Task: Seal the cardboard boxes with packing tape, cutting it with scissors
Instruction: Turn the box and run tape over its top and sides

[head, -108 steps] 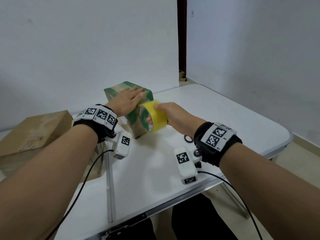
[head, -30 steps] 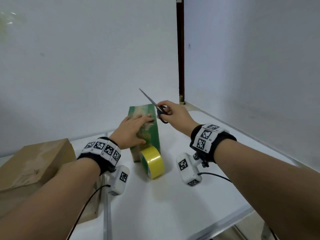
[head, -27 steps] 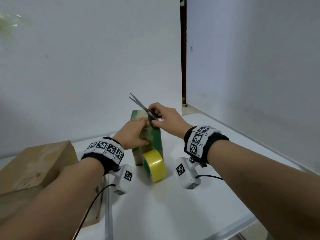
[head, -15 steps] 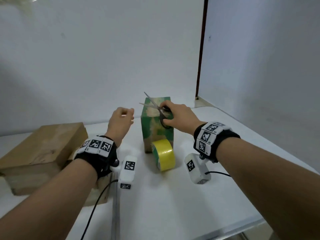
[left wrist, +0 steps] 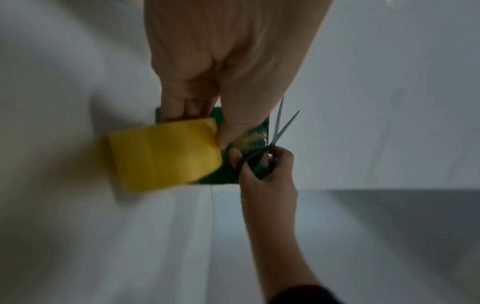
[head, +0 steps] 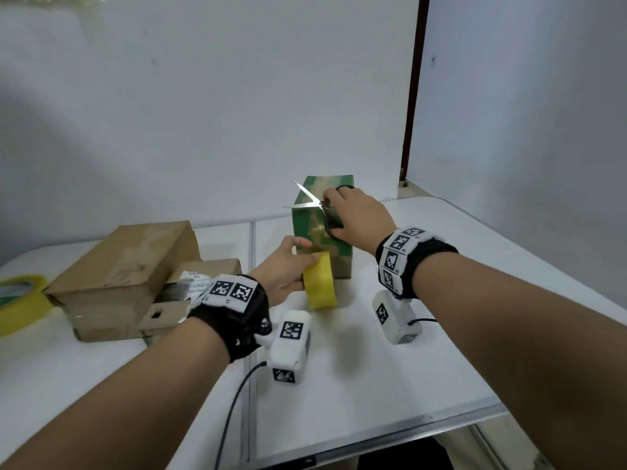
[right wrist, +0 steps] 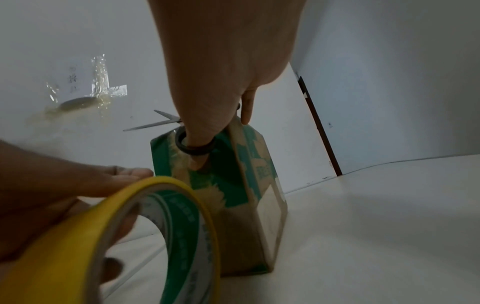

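Now left hand (head: 281,276) grasps tape roll (head: 319,283); right hand (head: 356,217) grasps scissors (head: 310,201), blades pointing left.

The left hand (head: 283,270), which was lying flat on top of the green box (head: 325,228) and then hung free beside it half a second ago, now grips the yellow tape roll (head: 319,283), thumb on its rim and fingers through the core. The right hand (head: 356,215), which carried that roll a few seconds back, now has the scissors (head: 315,206) with the blades spread apart in front of the box, lower than when they were raised a second ago. The view has swung left, so a second yellow roll (head: 20,303) shows at the surface's left edge.
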The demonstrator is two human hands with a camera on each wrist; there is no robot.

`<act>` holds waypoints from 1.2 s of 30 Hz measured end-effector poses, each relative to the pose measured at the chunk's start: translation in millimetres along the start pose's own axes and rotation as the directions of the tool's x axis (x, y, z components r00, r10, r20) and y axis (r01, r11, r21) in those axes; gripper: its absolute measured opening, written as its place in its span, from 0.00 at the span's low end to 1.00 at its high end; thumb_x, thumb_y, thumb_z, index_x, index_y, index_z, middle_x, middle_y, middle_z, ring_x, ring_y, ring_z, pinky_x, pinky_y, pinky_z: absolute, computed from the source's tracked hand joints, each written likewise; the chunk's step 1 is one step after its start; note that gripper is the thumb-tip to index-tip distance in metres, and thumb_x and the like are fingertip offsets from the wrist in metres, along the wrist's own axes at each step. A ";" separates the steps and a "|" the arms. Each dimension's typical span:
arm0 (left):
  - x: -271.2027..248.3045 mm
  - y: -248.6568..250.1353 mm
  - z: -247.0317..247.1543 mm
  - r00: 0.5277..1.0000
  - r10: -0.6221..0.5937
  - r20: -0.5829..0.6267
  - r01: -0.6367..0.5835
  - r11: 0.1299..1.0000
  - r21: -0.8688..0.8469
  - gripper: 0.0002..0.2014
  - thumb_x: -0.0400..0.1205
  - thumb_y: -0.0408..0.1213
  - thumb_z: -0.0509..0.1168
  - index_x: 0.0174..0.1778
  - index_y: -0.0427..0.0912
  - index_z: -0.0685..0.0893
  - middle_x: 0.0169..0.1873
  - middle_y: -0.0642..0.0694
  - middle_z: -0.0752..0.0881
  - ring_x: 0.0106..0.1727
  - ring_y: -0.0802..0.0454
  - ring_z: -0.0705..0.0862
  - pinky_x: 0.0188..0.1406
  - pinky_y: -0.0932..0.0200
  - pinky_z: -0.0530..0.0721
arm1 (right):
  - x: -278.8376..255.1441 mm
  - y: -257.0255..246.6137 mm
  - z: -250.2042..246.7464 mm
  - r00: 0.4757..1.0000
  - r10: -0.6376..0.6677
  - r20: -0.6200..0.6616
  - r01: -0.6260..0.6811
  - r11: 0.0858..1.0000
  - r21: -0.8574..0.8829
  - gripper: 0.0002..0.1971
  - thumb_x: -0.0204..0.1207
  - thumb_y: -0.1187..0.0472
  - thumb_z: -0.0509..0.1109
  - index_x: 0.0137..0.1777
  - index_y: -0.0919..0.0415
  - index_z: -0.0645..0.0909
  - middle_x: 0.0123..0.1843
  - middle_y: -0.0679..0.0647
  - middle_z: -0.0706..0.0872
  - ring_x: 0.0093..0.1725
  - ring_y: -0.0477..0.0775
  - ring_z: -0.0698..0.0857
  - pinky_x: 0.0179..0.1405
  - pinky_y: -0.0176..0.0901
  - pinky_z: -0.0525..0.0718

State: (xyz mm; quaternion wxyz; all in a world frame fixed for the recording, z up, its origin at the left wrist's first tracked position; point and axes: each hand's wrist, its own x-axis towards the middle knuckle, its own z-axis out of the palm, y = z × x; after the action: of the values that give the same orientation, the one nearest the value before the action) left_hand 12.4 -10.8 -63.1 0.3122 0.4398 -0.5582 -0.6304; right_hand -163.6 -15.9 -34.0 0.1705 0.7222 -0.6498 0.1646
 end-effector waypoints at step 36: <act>-0.6 45.0 -9.4 0.952 -0.307 0.004 0.262 0.816 0.515 0.20 0.82 0.42 0.69 0.64 0.31 0.80 0.42 0.38 0.84 0.39 0.47 0.82 0.44 0.54 0.81 | 7.1 -7.7 11.7 0.999 0.043 -0.032 -0.045 0.997 -0.070 0.31 0.71 0.53 0.76 0.71 0.59 0.70 0.65 0.58 0.77 0.64 0.60 0.76 0.51 0.48 0.76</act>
State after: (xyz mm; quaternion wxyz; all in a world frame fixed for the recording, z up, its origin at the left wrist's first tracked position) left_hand 16.8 -22.5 -18.8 0.0628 0.5571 -0.6456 -0.5185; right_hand -155.0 -26.8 -41.3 0.2020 0.6987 -0.6683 0.1562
